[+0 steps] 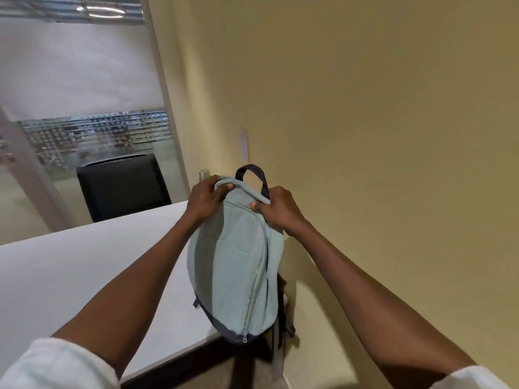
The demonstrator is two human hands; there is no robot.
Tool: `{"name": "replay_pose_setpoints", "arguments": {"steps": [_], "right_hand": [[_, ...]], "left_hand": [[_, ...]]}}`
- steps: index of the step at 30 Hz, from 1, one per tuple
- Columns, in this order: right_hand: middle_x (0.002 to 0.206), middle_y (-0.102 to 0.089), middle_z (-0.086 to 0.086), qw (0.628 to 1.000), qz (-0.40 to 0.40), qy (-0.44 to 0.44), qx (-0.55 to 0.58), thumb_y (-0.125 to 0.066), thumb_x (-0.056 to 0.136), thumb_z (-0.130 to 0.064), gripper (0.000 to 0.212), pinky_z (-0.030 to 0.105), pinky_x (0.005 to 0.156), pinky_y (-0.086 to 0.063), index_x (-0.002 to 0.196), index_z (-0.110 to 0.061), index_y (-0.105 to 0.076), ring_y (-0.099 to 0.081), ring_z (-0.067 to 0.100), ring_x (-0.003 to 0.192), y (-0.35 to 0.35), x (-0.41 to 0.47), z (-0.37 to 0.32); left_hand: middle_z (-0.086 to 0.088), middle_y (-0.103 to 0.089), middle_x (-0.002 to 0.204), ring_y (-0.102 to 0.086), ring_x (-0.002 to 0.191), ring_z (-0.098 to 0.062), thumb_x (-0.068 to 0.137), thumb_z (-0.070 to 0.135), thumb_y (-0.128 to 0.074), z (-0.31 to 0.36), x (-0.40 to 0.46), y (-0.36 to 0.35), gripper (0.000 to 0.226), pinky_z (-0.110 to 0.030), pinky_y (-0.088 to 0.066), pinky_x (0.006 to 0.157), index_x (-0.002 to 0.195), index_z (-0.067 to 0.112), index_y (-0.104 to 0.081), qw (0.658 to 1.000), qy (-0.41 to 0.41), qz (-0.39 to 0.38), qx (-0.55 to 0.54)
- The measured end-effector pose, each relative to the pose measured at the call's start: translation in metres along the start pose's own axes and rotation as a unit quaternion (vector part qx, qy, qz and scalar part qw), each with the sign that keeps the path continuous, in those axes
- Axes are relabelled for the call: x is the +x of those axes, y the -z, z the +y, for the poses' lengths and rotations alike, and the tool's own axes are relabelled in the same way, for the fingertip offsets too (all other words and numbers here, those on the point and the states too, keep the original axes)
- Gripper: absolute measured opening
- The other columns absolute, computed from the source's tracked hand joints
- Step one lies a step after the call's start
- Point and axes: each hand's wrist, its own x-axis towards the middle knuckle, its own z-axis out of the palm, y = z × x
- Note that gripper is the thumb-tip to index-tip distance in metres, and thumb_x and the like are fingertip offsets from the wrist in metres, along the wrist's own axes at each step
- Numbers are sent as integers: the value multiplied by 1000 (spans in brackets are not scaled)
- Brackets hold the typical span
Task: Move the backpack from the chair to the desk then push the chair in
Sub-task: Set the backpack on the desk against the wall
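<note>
A pale green backpack [236,265] with a dark base and a dark top loop stands upright at the right end of the white desk [84,270], close to the wall. My left hand [203,202] grips its top left edge. My right hand [280,210] grips its top right edge beside the dark loop. The backpack's base sits at the desk's near right corner, partly over the edge. A black chair [123,186] stands beyond the far side of the desk, only its backrest showing.
A beige wall [365,122] runs along the right, close to the backpack. A small metal-capped bottle [204,174] peeks out behind my left hand. A frosted glass partition [84,80] and a door frame lie behind the chair.
</note>
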Motion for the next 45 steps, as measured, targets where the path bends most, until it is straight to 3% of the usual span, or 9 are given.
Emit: {"name": "replay_pose_setpoints", "arguments": {"steps": [7,12,15,26,32,36,39,42,45], "right_hand": [[71,-61,2,995,28,-46,78,-69,87,-24,21,25,51,-39,80,-4,-66,-58,18,65,-26,62,26],[78,-62,3,993,-4,-113,29,-66,90,-25,21,27,64,-43,74,-14,-58,-61,23,77,-45,80,88],[98,-67,7,993,2,-119,22,-61,94,-24,17,29,74,-49,96,-8,-66,-63,23,90,-51,88,109],[109,-62,17,926,66,41,-368,-40,100,-4,22,36,73,-50,118,-3,-52,-64,31,91,-67,114,103],[100,-61,17,916,120,63,-378,-45,93,3,19,39,59,-50,109,-3,-52,-64,35,77,-68,134,97],[125,-55,17,899,133,61,-413,-57,91,-4,51,41,73,-56,139,-6,-39,-61,32,101,-77,134,100],[151,-37,25,831,117,190,-509,-51,94,-9,62,50,108,-42,150,-2,-27,-41,42,136,-79,129,102],[159,-23,22,772,16,322,-548,-33,101,-18,52,50,121,-17,151,-2,-27,-20,35,148,-87,115,114],[161,-18,21,768,-97,236,-587,-34,101,-35,57,49,123,-4,149,-3,-33,-12,32,151,-87,99,130]], "left_hand": [[-20,-69,109,-62,101,-40,98,33,-55,-25,54,-28,32,-40,-46,80,115,8,-67,998,41,7,50],[-27,-48,144,-48,130,-44,96,50,-54,-73,61,-66,70,-50,-42,107,146,4,-39,979,147,-82,114],[-26,-41,150,-43,135,-42,97,47,-54,-109,50,-83,73,-48,-39,110,150,3,-31,963,189,-164,103],[-22,-28,158,-38,139,-41,104,38,-43,-167,16,-113,75,-51,-34,115,155,4,2,895,316,-315,-8],[-18,-11,165,-28,146,-41,106,40,-35,-179,10,-117,77,-53,-32,117,156,14,17,898,311,-302,-74],[-12,10,167,-6,153,-37,106,42,-34,-188,11,-124,74,-58,-21,120,156,23,17,902,265,-336,-62],[-16,19,165,1,153,-40,105,41,-37,-188,11,-136,74,-56,-12,123,156,28,15,897,263,-353,-44],[-17,26,162,4,152,-44,104,40,-40,-190,13,-147,76,-57,-13,122,155,30,16,893,277,-352,-50],[-17,27,162,-1,151,-46,104,40,-40,-194,16,-152,76,-55,-17,120,155,31,16,892,281,-354,-37]]}}
